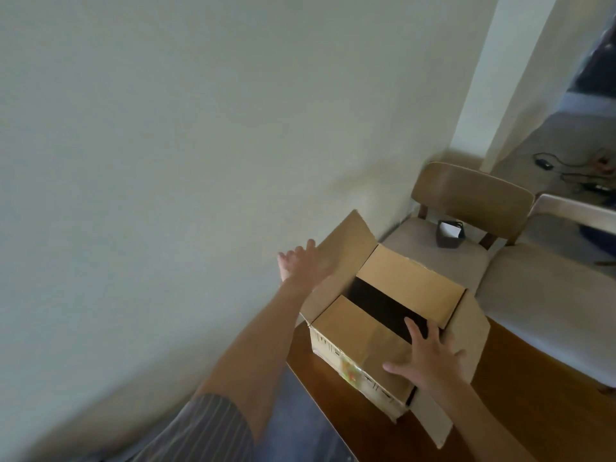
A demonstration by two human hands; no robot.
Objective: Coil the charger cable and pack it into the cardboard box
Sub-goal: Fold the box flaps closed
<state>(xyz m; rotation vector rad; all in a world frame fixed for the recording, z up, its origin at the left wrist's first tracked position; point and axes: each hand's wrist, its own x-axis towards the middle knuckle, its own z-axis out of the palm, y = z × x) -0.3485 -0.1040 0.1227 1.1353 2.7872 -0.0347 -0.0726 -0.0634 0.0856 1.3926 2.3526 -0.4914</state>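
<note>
A brown cardboard box (358,341) stands on a dark wooden table, its two short flaps folded inward and a dark gap between them. My left hand (301,263) rests with spread fingers against the outside of the raised long left flap (343,258). My right hand (426,353) lies flat, fingers apart, on the near inner flap at the edge of the gap. The right long flap (466,358) hangs outward. The dark inside hides the charger cable; I cannot see it.
The wooden table (500,405) carries the box near its left edge. Two cushioned wooden chairs (466,198) stand beyond it, one with a small dark container (449,234) on its seat. A pale wall runs along the left. Black cables (566,171) lie on the far floor.
</note>
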